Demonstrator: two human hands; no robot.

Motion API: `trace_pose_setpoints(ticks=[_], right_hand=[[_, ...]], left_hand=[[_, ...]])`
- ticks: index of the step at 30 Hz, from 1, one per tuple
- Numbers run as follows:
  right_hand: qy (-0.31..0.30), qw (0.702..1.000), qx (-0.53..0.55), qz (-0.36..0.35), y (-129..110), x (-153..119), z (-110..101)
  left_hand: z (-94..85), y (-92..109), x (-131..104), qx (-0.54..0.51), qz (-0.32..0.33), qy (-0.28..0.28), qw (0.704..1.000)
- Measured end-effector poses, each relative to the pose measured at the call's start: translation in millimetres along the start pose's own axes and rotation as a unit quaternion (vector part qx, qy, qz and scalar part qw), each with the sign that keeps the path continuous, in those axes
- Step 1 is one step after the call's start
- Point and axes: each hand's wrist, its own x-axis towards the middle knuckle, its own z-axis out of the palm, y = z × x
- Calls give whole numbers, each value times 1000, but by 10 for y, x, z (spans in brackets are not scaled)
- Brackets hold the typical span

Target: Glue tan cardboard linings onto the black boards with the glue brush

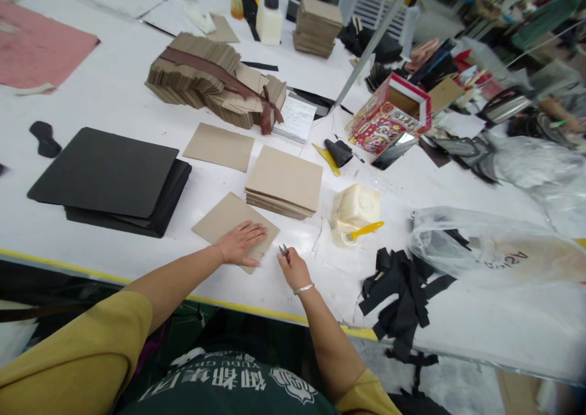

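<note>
My left hand (242,243) lies flat with fingers spread on a beige cardboard sheet (222,215), which sits at an angle near the table's front edge. Just right of that sheet, my right hand (294,270) is closed around small thread snips (284,250), whose pointed blades stick out toward the sheet's corner. Behind the sheet stands a stack of beige cardboard pieces (284,174). Another single cardboard piece (220,146) lies to the left of that stack. At the left is a pile of black rectangular panels (105,171).
Right of the stack, a yellow brush (366,230) rests by a whitish glue container (357,202). Black strips (398,293) hang over the front edge. Further back are a tied cardboard bundle (196,73), a red box (389,116) and a metal pole (375,39).
</note>
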Motion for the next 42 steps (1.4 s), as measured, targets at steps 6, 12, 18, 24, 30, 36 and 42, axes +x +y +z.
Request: trace_pose_setpoints(ticks=[6,12,18,24,30,36,42], right_hand=[[130,985,-110,-5,-183,2,-134],[-157,972,152,90,-303,188,280],[-129,974,161,89,-243,196,430],[-39,994,-59,-78,-297,8,282],[-85,954,-221,-183,-433,-131,-38],[-85,942,-242,-215,-631,-253,-333],[-44,983,-76,-162,-793,-327,-642]], left_hand=[[61,-10,-1,10,-5,43,999],[26,-14,10,6,-4,34,999],[100,-30,30,-3,-49,55,997],[-233,100,207,-12,-27,31,999],[-801,339,632,-1,183,-126,975],[-1183,559,834,55,98,-245,963],[-1730,672,478,76,-80,-231,967]])
